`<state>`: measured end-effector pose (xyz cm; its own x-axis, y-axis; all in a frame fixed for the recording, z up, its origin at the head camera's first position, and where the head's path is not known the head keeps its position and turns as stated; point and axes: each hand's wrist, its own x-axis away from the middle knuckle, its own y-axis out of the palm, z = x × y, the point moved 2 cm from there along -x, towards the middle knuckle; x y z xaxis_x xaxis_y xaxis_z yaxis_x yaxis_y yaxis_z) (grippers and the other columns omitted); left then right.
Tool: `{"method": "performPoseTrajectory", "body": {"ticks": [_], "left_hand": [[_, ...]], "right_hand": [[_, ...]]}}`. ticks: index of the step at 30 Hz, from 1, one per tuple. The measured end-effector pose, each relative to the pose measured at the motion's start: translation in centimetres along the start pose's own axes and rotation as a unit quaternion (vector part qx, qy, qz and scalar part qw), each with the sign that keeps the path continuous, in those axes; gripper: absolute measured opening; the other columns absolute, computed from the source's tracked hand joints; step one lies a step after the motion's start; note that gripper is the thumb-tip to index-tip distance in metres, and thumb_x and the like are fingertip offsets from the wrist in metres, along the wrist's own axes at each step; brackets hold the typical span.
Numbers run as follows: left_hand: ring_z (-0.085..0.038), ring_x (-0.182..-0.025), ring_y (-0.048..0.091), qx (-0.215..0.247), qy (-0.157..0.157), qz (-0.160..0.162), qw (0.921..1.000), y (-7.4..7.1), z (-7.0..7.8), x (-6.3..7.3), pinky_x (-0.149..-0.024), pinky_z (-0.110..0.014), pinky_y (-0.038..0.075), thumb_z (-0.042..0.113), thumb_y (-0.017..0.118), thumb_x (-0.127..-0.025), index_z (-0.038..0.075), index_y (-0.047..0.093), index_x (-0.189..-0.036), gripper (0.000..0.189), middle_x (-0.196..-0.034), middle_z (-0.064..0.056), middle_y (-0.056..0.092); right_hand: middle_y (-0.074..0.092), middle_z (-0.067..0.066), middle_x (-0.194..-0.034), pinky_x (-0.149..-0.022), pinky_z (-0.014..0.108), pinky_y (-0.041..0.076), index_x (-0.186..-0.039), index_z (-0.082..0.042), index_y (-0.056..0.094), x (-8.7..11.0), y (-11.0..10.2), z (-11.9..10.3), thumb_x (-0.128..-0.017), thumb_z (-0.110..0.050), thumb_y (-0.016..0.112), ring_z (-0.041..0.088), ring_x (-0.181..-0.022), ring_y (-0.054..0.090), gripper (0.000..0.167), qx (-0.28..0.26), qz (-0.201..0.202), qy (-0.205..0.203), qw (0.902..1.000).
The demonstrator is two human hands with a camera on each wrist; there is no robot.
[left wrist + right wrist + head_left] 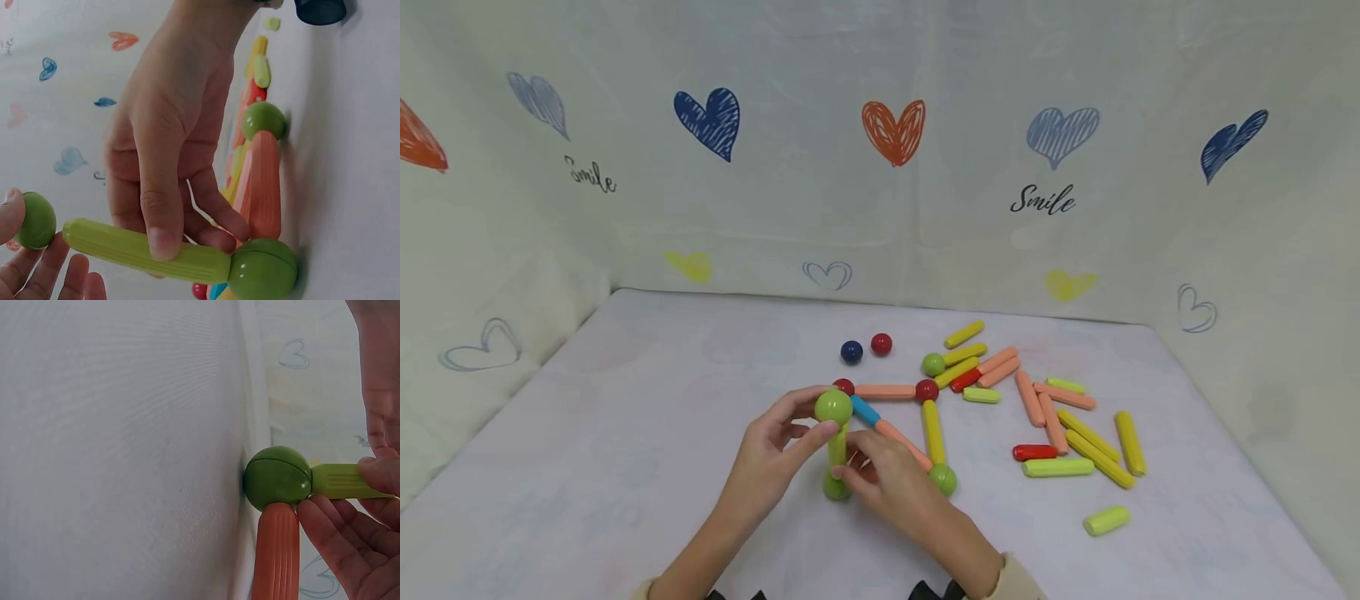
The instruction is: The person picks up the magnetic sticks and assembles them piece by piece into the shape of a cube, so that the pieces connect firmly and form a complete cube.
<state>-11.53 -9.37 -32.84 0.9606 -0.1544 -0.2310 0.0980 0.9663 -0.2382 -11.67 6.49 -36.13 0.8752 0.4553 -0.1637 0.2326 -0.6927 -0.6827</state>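
In the head view my left hand (772,442) pinches a green ball (833,407) over the top of an upright light-green ribbed rod (837,448). A small gap parts this ball from the rod's end in the left wrist view. My right hand (898,483) pinches the rod between thumb and fingers. The rod's lower end meets another green ball (277,478) on the table, and a salmon rod (276,550) also joins that ball. The flat frame includes red balls (927,390), a yellow rod (933,432), a blue rod (865,412) and a right-hand green ball (943,479).
Loose yellow rods (1092,458), salmon rods (1030,398), light-green rods (1058,468) and a short red rod (1034,452) lie to the right. A navy ball (852,352) and a red ball (882,343) sit behind the frame. A heart-printed curtain (977,250) stands behind the table.
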Motion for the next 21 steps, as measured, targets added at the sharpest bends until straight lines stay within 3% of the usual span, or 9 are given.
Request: {"method": "performPoseTrajectory", "body": {"ticks": [8, 21], "left_hand": [[-0.014, -0.094, 0.058, 0.051, -0.007, -0.003, 0.9986, 0.28, -0.05, 0.43, -0.078, -0.021, 0.049, 0.016, 0.063, -0.089, 0.014, 0.057, -0.121, 0.033, -0.112, -0.001, 0.061], [-0.012, -0.099, 0.056, 0.054, -0.047, 0.000, 0.9974, 0.74, -0.77, 0.54, -0.079, -0.019, 0.048, 0.018, 0.066, -0.087, 0.015, 0.056, -0.123, 0.037, -0.113, -0.001, 0.059]], "right_hand": [[0.063, -0.003, -0.092, -0.073, 0.014, 0.050, -0.108, -0.009, 0.060, -0.06, 0.00, -0.07, -0.087, -0.021, 0.065, 0.001, -0.080, 0.055, 0.024, -0.004, 0.002, -0.002, 1.0000], [0.063, -0.004, -0.089, -0.072, 0.013, 0.049, -0.105, -0.009, 0.061, -0.06, 0.03, -0.01, -0.087, -0.022, 0.065, 0.000, -0.078, 0.055, 0.022, -0.006, 0.003, 0.001, 1.0000]]}}
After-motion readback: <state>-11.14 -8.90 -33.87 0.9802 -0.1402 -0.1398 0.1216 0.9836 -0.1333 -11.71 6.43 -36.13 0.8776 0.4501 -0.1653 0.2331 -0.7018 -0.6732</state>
